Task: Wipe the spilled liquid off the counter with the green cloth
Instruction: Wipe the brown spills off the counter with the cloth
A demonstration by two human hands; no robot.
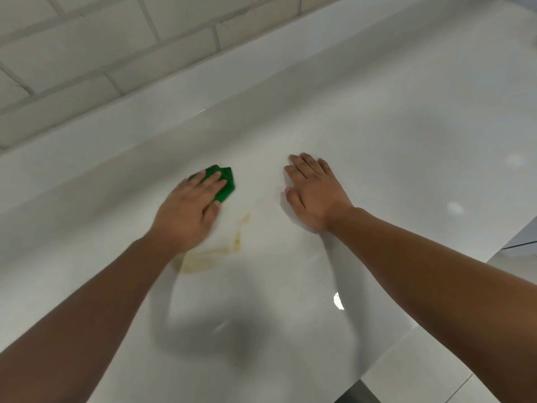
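Observation:
My left hand (pixel 190 210) presses the green cloth (pixel 225 181) flat against the white counter (pixel 377 126) with straight fingers; only the cloth's far edge shows past my fingertips. A yellowish-brown smear of spilled liquid (pixel 212 251) lies on the counter just near and right of that hand, partly under my wrist. My right hand (pixel 315 190) rests flat on the counter to the right of the spill, fingers straight, holding nothing.
A white brick-tiled wall (pixel 101 53) runs along the counter's far edge. The counter's near edge (pixel 406 330) falls away at the lower right, with tiled floor (pixel 465 388) below. Glare spots sit on the glossy surface at right.

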